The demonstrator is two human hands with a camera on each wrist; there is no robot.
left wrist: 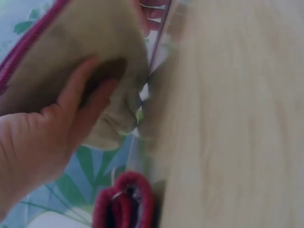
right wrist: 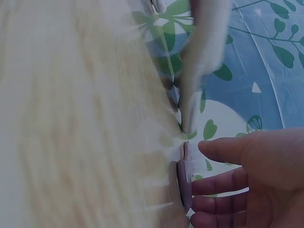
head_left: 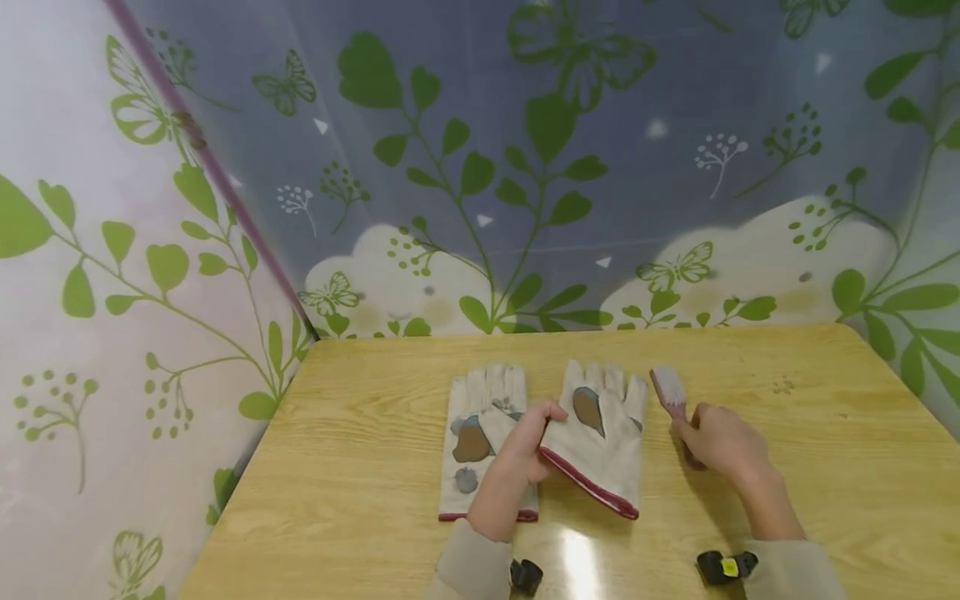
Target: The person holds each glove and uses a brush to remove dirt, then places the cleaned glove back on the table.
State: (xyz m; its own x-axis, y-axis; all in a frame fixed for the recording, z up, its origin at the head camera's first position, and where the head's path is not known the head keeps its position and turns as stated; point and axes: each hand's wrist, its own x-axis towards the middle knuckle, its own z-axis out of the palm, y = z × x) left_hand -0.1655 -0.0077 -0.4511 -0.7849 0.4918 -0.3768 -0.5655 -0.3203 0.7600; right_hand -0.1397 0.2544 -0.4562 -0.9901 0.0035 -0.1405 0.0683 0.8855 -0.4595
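Observation:
A cream work glove (head_left: 600,450) with grey and brown patches and a dark red cuff edge is tilted up off the table. My left hand (head_left: 517,462) grips its left side, the thumb on the patched face; in the left wrist view, fingers (left wrist: 80,90) lie against its other face. A second matching glove (head_left: 468,483) rests flat on the table, partly hidden behind my left hand. On the right lies a brush (head_left: 670,387) with pale bristles and a reddish handle. My right hand (head_left: 723,442) is at the handle, its thumb apart from it in the right wrist view.
All of this is on a yellow wood-grain table (head_left: 360,417). A patterned cloth wall (head_left: 450,167) with leaves and butterflies stands along the table's back edge, and more cloth hangs at both sides. Bright glare marks the table's front middle.

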